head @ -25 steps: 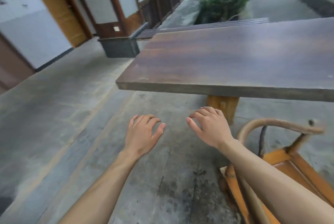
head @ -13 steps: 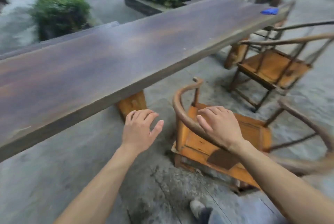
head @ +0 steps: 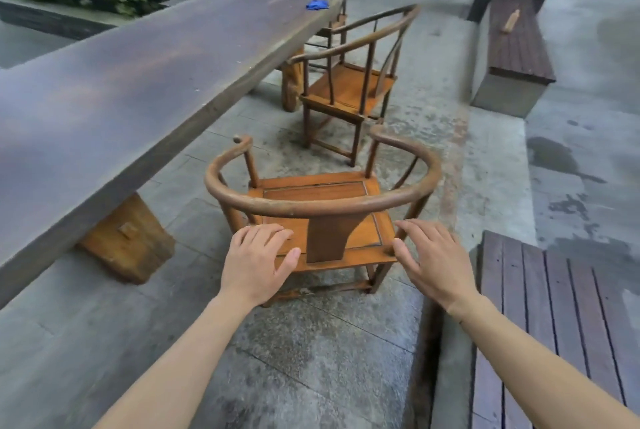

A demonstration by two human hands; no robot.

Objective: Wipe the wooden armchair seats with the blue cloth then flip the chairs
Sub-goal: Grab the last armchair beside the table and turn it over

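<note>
Wooden horseshoe-back armchair with an orange seat [head: 322, 200] stands upright on the grey stone paving beside the long dark wooden table [head: 138, 82]. Both hands hover behind its curved backrest, empty: left hand [head: 258, 260] and right hand [head: 431, 257] with fingers spread and relaxed. A crumpled blue cloth [head: 317, 4] lies at the table's far end, near a second similar armchair [head: 349, 82].
</note>
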